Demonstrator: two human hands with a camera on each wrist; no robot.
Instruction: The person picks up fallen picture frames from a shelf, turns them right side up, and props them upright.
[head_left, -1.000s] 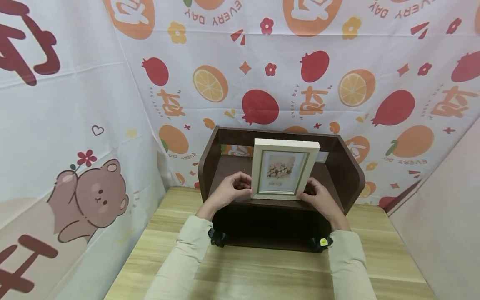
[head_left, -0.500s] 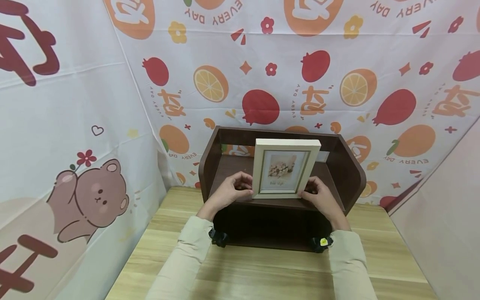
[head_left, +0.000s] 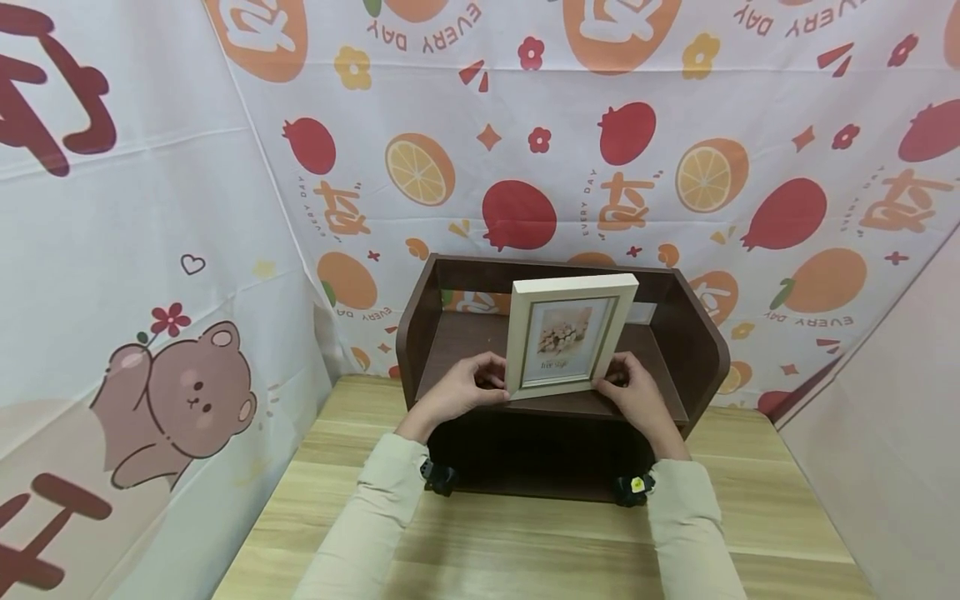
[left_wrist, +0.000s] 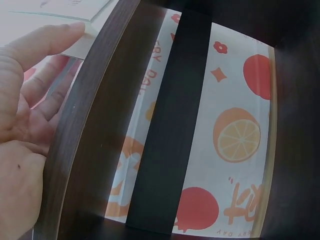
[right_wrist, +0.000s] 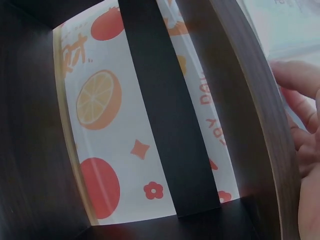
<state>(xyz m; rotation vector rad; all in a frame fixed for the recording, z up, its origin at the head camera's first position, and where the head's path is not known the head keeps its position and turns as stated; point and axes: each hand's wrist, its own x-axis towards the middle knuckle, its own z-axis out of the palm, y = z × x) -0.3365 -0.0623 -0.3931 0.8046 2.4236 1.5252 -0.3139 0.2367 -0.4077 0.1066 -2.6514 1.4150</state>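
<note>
A cream-coloured picture frame (head_left: 564, 340) with a flower print stands on the upper board of a dark brown desk shelf (head_left: 465, 333), near its front edge and turned slightly. At its lower left corner, my left hand (head_left: 467, 385) grips the side with thumb in front and fingers curled behind. The lower right corner is pinched the same way by my right hand (head_left: 636, 393). In the left wrist view, the thumb of the left hand (left_wrist: 30, 95) touches the cream border (left_wrist: 87, 42). The right wrist view shows the right hand (right_wrist: 302, 110) beside the shelf board (right_wrist: 260, 100); the frame is mostly cut off there.
The shelf's raised side panels (head_left: 701, 350) stand on both sides of the frame. Below the upper board is a dark lower compartment (head_left: 540, 454). The shelf stands on a light wooden table (head_left: 525, 542), against a fruit-print cloth (head_left: 465, 100).
The picture frame has turned a little: its right side has moved back and its left corner slightly forward. Both hands have kept hold of it, shifting slightly with it.
</note>
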